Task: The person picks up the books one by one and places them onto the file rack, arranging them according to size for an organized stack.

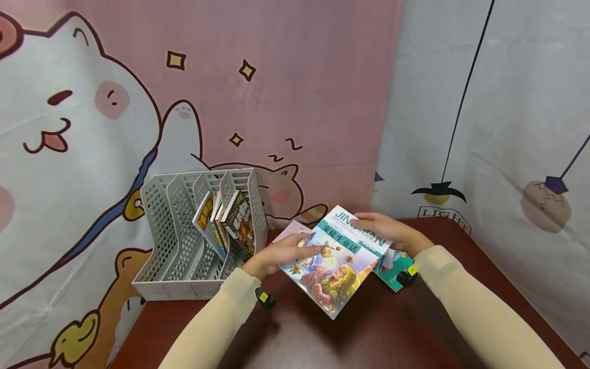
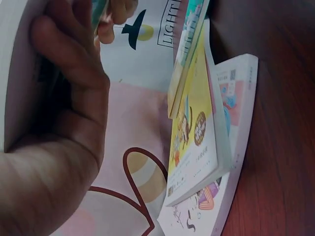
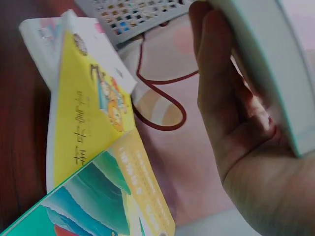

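Observation:
Both hands hold one paperback book (image 1: 338,246) tilted above the table, its illustrated cover facing up toward the head camera. My left hand (image 1: 283,252) grips its left edge, thumb on the cover and fingers beneath. At the upper right edge, my right hand (image 1: 387,229) pinches the same book, thumb on top. Below and behind it lie several other books: a green one (image 3: 98,201), a yellow one (image 3: 88,113) and a pale pink-and-white one (image 2: 241,98), overlapping on the table. The held book partly hides them in the head view.
A grey perforated file rack (image 1: 184,289) with several slots stands on the left. Several books (image 1: 239,220) lean in its right-hand slots. The dark red-brown table (image 1: 295,338) meets a cartoon-printed curtain (image 1: 313,102) at the back.

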The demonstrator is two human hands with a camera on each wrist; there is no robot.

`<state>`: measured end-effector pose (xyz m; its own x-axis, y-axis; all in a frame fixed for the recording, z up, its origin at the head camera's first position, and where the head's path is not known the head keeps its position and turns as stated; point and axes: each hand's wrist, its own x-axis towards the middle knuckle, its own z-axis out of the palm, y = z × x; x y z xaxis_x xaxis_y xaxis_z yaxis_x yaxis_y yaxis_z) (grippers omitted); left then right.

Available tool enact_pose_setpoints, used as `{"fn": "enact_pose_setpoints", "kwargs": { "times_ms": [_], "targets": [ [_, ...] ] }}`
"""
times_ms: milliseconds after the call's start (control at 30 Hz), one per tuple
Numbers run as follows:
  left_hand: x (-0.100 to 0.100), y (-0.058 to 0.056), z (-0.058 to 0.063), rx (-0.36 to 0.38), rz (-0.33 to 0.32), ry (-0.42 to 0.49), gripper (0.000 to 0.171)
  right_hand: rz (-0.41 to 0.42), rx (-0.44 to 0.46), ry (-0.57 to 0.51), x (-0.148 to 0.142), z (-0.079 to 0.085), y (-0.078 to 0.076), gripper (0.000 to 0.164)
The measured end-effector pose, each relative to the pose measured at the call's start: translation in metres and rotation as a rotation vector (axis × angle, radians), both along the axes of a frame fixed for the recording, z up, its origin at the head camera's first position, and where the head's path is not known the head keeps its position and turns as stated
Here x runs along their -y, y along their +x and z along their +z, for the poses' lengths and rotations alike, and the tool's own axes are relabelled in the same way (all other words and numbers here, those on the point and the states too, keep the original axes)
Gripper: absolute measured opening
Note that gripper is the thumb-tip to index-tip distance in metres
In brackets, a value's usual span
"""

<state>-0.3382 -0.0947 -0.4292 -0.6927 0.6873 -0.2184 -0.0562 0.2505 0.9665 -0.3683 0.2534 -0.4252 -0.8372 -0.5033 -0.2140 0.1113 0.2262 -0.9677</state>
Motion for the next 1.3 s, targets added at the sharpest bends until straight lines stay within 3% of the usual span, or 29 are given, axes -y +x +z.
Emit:
{"fn": "enact_pose_setpoints", "kwargs": {
  "times_ms": [167, 300, 467, 600, 733, 833, 1000, 1300],
  "targets": [
    [-0.003, 0.000, -0.001, -0.023, 0.079, 0.032, 0.047, -0.132, -0.019, -0.055, -0.005, -0.002, -0.002, 0.057],
    [-0.008, 0.000, -0.005, -0.047, 0.151, 0.072, 0.047, -0.275, -0.032, -0.161, 0.000, -0.006, -0.002, 0.060],
    [-0.020, 0.003, -0.008, -0.171, 0.317, 0.120, 0.046, -0.405, -0.017, -0.319, 0.018, -0.009, 0.002, 0.062],
    [-0.035, 0.004, -0.009, -0.270, 0.485, 0.146, 0.048, -0.401, 0.011, -0.329, 0.038, -0.010, 0.012, 0.064],
    [-0.046, 0.007, -0.007, -0.282, 0.621, 0.174, 0.048, -0.369, 0.048, -0.336, 0.056, -0.012, 0.023, 0.066],
    [-0.051, 0.010, -0.006, -0.286, 0.686, 0.189, 0.045, -0.362, 0.056, -0.359, 0.065, -0.015, 0.030, 0.066],
    [-0.055, 0.015, -0.007, -0.298, 0.738, 0.227, 0.043, -0.369, -0.006, -0.359, 0.074, -0.018, 0.040, 0.065],
    [-0.055, 0.020, -0.011, -0.298, 0.742, 0.257, 0.042, -0.410, -0.140, -0.264, 0.075, -0.019, 0.043, 0.069]
  ]
}}
